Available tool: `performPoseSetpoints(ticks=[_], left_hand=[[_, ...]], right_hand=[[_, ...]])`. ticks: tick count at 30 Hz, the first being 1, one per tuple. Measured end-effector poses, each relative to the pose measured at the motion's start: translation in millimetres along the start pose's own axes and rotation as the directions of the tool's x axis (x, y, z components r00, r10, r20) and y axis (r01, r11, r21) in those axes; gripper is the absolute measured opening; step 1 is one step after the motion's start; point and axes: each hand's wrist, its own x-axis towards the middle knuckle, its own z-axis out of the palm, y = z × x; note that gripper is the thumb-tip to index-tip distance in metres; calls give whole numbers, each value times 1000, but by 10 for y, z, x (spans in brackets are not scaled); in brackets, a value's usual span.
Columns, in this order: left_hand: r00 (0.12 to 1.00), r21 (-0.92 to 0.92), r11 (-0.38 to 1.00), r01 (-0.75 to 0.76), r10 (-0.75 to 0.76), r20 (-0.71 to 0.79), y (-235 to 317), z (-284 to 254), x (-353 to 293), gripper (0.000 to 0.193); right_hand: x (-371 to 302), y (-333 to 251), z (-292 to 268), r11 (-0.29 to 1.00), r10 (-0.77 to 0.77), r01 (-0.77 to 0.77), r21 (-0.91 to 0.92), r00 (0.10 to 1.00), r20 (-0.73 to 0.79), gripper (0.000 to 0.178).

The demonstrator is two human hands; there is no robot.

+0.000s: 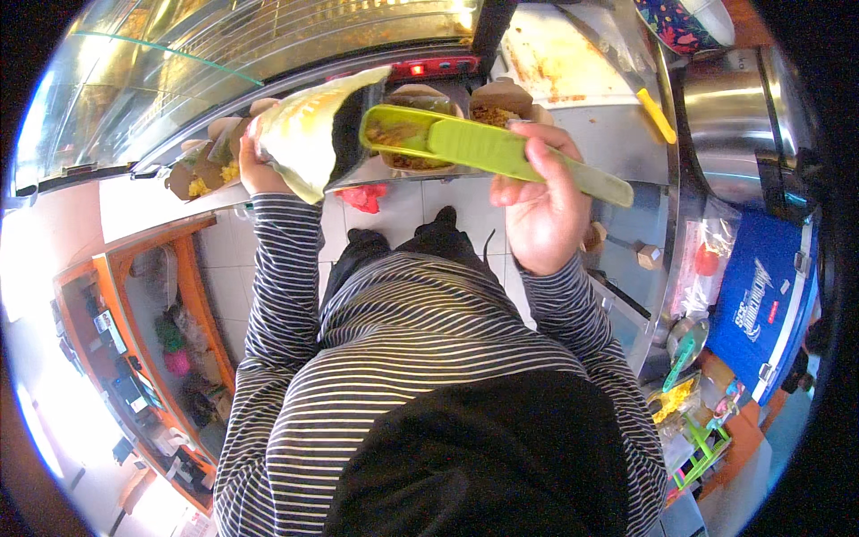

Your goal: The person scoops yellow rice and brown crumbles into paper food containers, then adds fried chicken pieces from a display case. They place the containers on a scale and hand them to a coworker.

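A glass display case (224,54) curves across the top left. Along its front ledge stand brown paper boxes (201,170) with yellow food, and two more boxes (501,98) to their right. Right of the case lies a stained cutting board (559,58) with a yellow-handled knife (656,115) at its edge. Further right sits a steel pot (734,116), and below the pot a blue carton (761,304). A red rag (364,197) lies on the tiled floor (403,210) below the case.
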Motion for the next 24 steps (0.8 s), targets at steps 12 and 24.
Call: performPoseSetpoints(ticks=[12, 24], left_hand=[[976, 164, 983, -83, 113, -184, 162, -132, 70, 62], [993, -38, 999, -16, 11, -116, 290, -123, 7, 56]], right_hand=[[327, 86, -1047, 136, -282, 528, -838, 832, 478, 24], [168, -65, -983, 147, -342, 352, -924, 895, 286, 20]])
